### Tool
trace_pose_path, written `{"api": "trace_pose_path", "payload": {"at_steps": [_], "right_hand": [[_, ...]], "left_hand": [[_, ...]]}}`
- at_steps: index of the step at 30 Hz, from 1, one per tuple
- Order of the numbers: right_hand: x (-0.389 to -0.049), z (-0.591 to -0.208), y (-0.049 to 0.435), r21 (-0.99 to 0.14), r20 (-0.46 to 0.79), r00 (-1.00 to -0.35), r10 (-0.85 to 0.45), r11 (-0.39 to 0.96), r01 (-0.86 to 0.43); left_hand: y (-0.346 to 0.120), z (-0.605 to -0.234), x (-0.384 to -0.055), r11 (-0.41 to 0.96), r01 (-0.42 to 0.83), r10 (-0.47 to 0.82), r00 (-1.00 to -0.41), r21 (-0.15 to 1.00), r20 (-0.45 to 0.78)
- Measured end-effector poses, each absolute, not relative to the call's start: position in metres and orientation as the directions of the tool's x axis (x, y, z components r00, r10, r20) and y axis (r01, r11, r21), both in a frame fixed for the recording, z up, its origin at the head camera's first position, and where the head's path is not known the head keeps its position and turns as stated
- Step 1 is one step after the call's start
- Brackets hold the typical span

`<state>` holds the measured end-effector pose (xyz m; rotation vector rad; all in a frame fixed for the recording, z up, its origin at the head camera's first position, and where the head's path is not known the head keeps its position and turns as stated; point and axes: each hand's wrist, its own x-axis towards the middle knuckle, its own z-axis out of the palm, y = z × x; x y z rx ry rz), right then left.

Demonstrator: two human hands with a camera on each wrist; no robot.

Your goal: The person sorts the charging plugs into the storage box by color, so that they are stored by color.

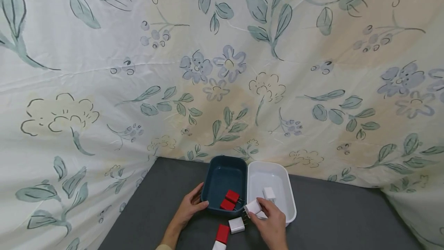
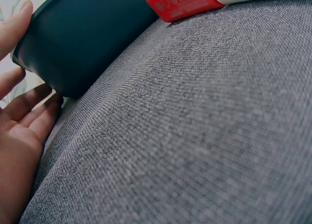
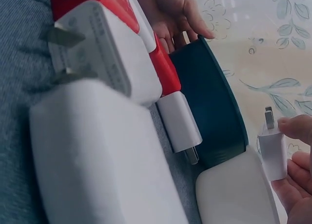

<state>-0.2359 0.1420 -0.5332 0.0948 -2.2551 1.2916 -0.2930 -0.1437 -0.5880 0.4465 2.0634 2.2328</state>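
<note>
Floral cloth (image 1: pixel 229 30) hung ahead; our right hand (image 1: pixel 272 219) pinched a charger (image 1: pixel 253 206) by the white tray's (image 1: pixel 259 174) near-left corner, left hand (image 1: pixel 187 207) loose.

A flower-printed cloth (image 1: pixel 222 68) hangs behind a dark grey tabletop (image 1: pixel 333 211).

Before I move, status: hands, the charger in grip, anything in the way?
Right hand pinching white charger by left rim of white tray. Left hand touching teal tray. No clear blockage seen; another charger inside white tray.
</note>
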Motion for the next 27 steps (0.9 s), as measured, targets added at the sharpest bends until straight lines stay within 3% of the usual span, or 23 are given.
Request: {"api": "trace_pose_path", "payload": {"at_steps": [10, 27], "right_hand": [[-0.241, -0.537, 0.149, -0.753, 0.553, -0.803, 0.221, 0.545, -0.369], [-0.256, -0.535, 0.161, -0.695, 0.597, -0.775, 0.206, 0.615, -0.372]], "left_hand": [[-0.143, -0.588, -0.294, -0.095, 0.135, 0.239, -0.959, 0.986, 0.155], [-0.143, -0.589, -0.294, -0.112, 0.134, 0.247, -0.956, 0.985, 0.159]]}}
